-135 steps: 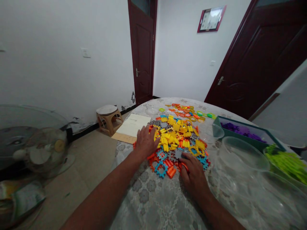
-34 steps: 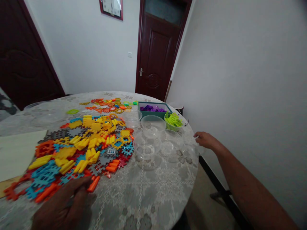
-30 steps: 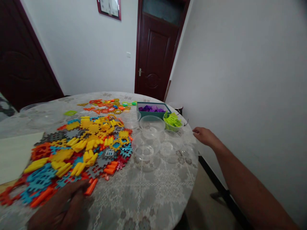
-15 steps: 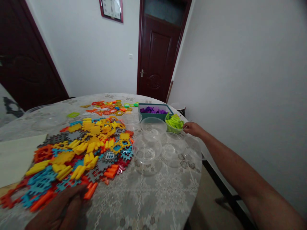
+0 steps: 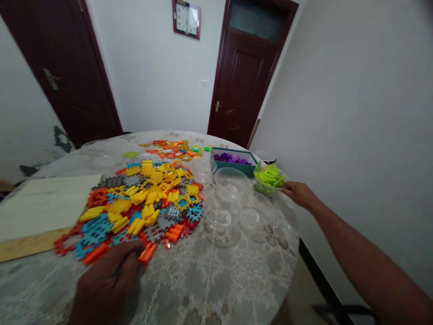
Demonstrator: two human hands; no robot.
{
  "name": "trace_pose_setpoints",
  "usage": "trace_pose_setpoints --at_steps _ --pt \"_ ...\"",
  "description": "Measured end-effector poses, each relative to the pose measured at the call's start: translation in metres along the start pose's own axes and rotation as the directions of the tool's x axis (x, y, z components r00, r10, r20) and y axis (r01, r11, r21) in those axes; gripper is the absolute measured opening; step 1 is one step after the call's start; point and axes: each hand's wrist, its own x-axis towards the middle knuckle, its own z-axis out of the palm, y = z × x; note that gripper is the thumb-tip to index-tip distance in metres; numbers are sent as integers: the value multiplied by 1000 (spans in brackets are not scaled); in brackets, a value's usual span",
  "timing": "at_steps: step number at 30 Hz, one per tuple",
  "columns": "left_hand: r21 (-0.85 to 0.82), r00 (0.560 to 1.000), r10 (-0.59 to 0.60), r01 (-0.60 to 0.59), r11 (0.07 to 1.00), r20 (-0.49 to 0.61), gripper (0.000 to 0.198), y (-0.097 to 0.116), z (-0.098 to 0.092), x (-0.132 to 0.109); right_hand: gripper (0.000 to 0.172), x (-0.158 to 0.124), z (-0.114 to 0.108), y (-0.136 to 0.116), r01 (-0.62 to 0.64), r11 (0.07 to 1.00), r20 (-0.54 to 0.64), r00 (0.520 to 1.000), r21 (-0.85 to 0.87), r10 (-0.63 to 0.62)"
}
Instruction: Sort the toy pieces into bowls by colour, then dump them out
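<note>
My right hand [image 5: 299, 194] pinches the rim of a clear bowl [image 5: 267, 188] heaped with lime-green pieces [image 5: 270, 175], at the right side of the table. My left hand [image 5: 110, 280] rests low at the near edge of a wide pile of toy pieces, its fingers bent together beside orange tubes [image 5: 148, 253]; whether it holds anything is hidden. In the pile lie yellow tubes [image 5: 149, 212], blue lattice pieces [image 5: 98, 229] and grey ones [image 5: 113, 181]. Several clear bowls [image 5: 221, 211] stand between the pile and my right hand.
A green box [image 5: 250, 169] with purple pieces stands behind the bowls. Orange and yellow pieces [image 5: 172, 149] lie farther back. A pale board [image 5: 50, 203] is on the left of the patterned tablecloth [image 5: 189, 289]. A wall borders the right.
The view has shifted, so the table's things appear farther right. The bowl of green pieces looks tilted and slightly nearer, with my right hand at its rim. My left hand stays by the orange tubes.
</note>
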Motion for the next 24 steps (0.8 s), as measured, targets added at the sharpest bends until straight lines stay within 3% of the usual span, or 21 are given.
trace_pose_setpoints --at_steps 5,7,9,13,16,21,24 --pt "-56 994 -21 15 998 -108 26 17 -4 5 36 -12 -30 8 86 988 -127 987 -127 -102" --pt "-68 985 -65 54 996 -162 27 19 -5 6 39 -14 -46 -4 114 978 -174 974 -173 -144" --pt "-96 973 -128 111 989 -191 28 20 -7 6 41 -17 -63 -32 163 969 -216 955 -187 -203" --pt "-181 944 -239 200 963 -228 33 20 -10 7 44 -29 -88 -128 263 957 -259 922 -122 -287" --pt "-213 921 -282 230 950 -267 37 16 -11 7 40 -33 -91 -214 361 928 -196 920 90 -339" --pt "-250 887 -343 272 929 -308 44 10 -12 8 31 -25 -61 -337 398 797 -44 904 455 -426" --pt "-299 856 -410 321 899 -314 45 7 -13 9 26 -16 -29 -394 233 671 96 905 704 -415"
